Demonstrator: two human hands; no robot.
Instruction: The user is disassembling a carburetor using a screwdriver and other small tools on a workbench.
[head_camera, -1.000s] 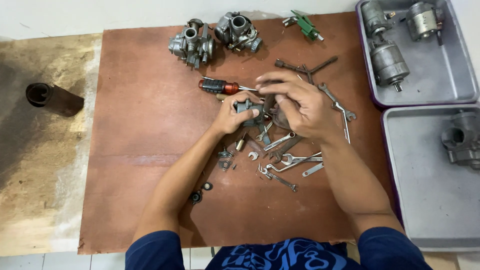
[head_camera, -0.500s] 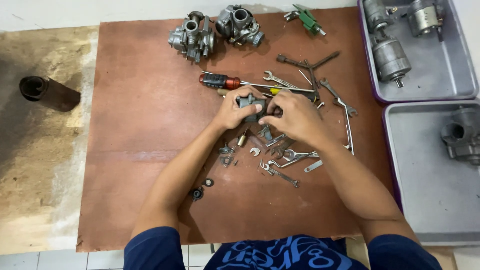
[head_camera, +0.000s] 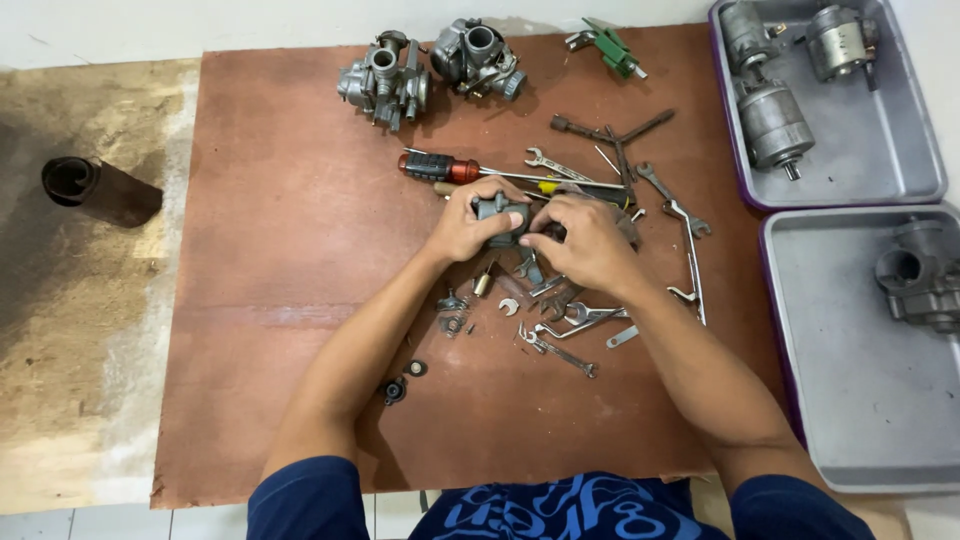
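Since the earlier frame my hands have shifted slightly left. My left hand (head_camera: 468, 222) and right hand (head_camera: 585, 240) both grip the small grey carburettor part (head_camera: 500, 214), held just above the brown board (head_camera: 280, 260), beside the red-handled screwdriver (head_camera: 440, 167) and scattered wrenches (head_camera: 575, 318).

I see a reddish-brown board (head_camera: 300, 250) under dull grey metal: two carburetors (head_camera: 430, 65) far, silvery wrenches (head_camera: 570, 320) near the middle. The screwdriver (head_camera: 440, 167) has a black and red handle. Far right, a green tool (head_camera: 612, 47). Grey trays (head_camera: 880, 160) carry purple rims. My sleeves (head_camera: 305, 500) are dark blue.
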